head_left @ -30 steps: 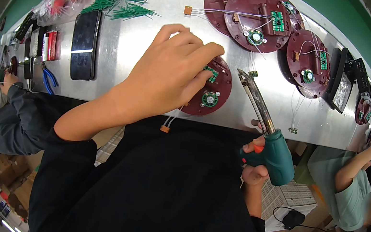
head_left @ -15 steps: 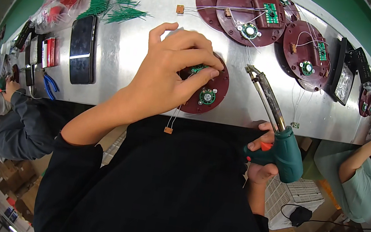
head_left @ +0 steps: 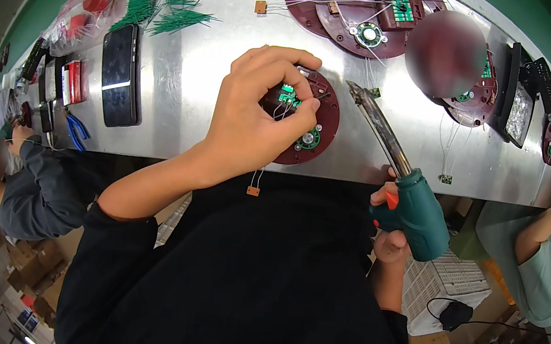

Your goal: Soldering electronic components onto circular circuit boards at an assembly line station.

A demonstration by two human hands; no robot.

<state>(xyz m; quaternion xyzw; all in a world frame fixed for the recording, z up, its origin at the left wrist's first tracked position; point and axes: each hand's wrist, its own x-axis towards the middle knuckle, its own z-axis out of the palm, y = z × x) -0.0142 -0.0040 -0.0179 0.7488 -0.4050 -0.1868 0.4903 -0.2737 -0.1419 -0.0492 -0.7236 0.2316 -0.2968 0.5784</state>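
A round maroon plastic cover (head_left: pixel 324 126) lies flat at the table's near edge, carrying a green circuit board (head_left: pixel 289 96) and a small round speaker (head_left: pixel 309 138). My left hand (head_left: pixel 258 101) arches over it, thumb and forefinger pinched on something too small to make out; the palm hides the cover's left side. From the cover, thin wires hang past the table edge to a small orange-brown board (head_left: pixel 254 191). My right hand (head_left: pixel 388 242) grips a green soldering gun (head_left: pixel 421 217) with a red trigger, its metal tip pointing up and left, apart from the cover.
More maroon covers (head_left: pixel 346 21) with wires lie at the back right, one area blurred. Green wire pieces (head_left: pixel 165 3), a black phone (head_left: pixel 121 75), blue-handled pliers (head_left: pixel 75 132) and a plastic bag (head_left: pixel 80 18) lie left. Co-workers sit on both sides.
The soldering gun's tip has shifted slightly left and up toward the cover. My left fingertips remain pinched above the cover, and more of the circuit board shows. The view has shifted slightly.
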